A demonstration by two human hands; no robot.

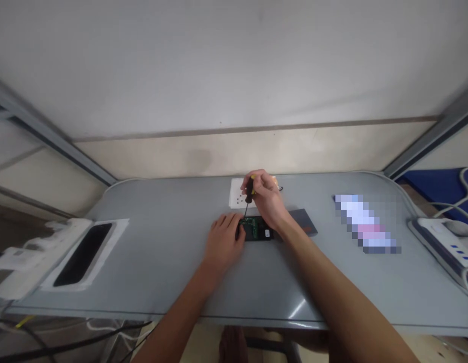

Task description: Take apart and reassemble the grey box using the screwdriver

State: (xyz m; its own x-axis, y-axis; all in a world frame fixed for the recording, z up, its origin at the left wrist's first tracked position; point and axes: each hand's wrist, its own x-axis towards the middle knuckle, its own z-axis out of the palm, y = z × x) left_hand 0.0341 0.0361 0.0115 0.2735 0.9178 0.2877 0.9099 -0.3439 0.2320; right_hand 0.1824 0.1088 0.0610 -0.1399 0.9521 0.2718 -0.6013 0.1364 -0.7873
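My left hand point(223, 239) grips the left end of a black device with an exposed green circuit board point(252, 229), which lies flat on the desk. In my right hand point(268, 199) is a screwdriver point(250, 190) with a black and yellow handle, held nearly upright. Its thin shaft points down to the board's upper left part, by my left fingers; whether the tip sits on a screw is too small to tell. Behind the device lies a white paper point(236, 196) with several small dark bits on it. A dark flat panel point(305, 222) lies partly under my right wrist.
On the grey desk point(161, 252), a black phone point(83, 254) rests on white paper at the left, beside a white power strip point(41, 262). To the right are a pixelated screen point(364, 222) and another power strip point(445, 242) with cables. A wall stands behind the desk.
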